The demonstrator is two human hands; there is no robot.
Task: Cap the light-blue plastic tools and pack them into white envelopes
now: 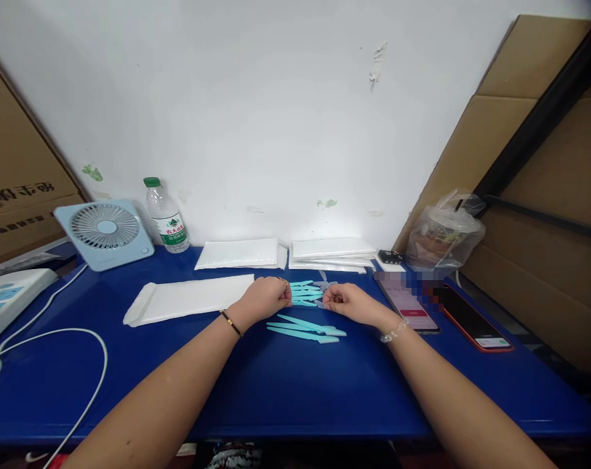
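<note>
Several turquoise eyebrow razors (305, 294) lie fanned out between my two hands on the blue table. My left hand (270, 296) is closed at their handle ends, with its fingertips pinched on one razor. From the other side, my right hand (350, 304) pinches at the blade end, where a small clear cap (319, 304) shows at the fingertips. Other clear caps (323, 284) lie just behind that hand. Nearer to me, a few more razors (302, 331) rest on the table with their blade ends to the right.
A white padded envelope (192, 299) lies left of my hands. Two stacks of white packets (241, 253) sit by the wall. Around them are a bottle (167, 218), a blue fan (104, 231), two phones (471, 316), a bagged cup (442, 234) and a white cable (104, 365).
</note>
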